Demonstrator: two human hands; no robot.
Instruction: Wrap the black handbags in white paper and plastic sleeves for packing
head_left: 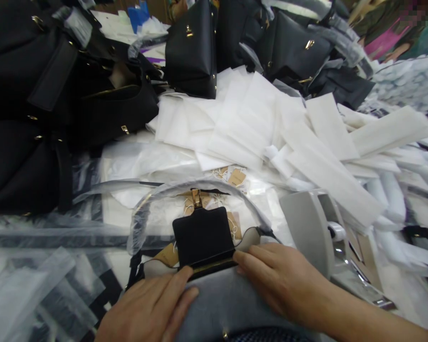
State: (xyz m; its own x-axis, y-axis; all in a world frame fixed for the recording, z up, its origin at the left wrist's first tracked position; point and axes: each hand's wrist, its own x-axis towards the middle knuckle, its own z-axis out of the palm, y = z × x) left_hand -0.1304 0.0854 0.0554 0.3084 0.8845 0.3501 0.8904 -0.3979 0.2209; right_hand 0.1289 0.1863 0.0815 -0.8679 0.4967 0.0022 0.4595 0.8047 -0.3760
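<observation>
At the bottom centre lies a handbag (214,304) with a grey face, its top edge turned away from me. A black flap (203,235) with a gold clasp (196,197) stands out beyond a brass zip. The bag's handle (199,183), wrapped in clear plastic, arches past the flap. My left hand (151,306) rests on the bag left of the zip, fingers bent over its edge. My right hand (274,275) presses on the bag at the zip's right end, fingertips together. What lies under the fingers is hidden.
Black handbags (190,47) fill the left and back. White folded sheets (235,118) are heaped in the middle and right. A grey tape dispenser (306,228) sits right of the bag, near brown tags (236,177). Another person's pink garment (387,40) shows at the upper right.
</observation>
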